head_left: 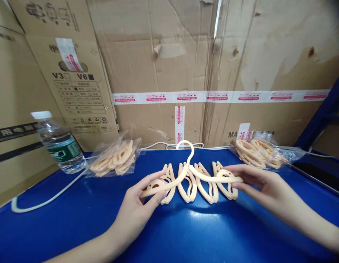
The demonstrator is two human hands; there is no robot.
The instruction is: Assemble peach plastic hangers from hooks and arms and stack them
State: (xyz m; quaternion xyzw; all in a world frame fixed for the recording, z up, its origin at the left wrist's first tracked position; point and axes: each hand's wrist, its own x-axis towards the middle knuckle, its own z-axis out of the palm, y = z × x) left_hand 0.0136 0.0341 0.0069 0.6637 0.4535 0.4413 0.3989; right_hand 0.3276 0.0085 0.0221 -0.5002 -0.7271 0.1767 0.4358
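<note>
A peach plastic hanger with a hook on top is held just above the blue table. My left hand pinches its left arm end between thumb and fingers. My right hand grips its right arm end the same way. Several peach plastic clips lie in a row on the table right behind and under the hanger, partly hidden by it.
A clear bag of peach parts lies at the back left, another bag at the back right. A water bottle stands far left. A white cable runs along the table. Cardboard boxes wall the back.
</note>
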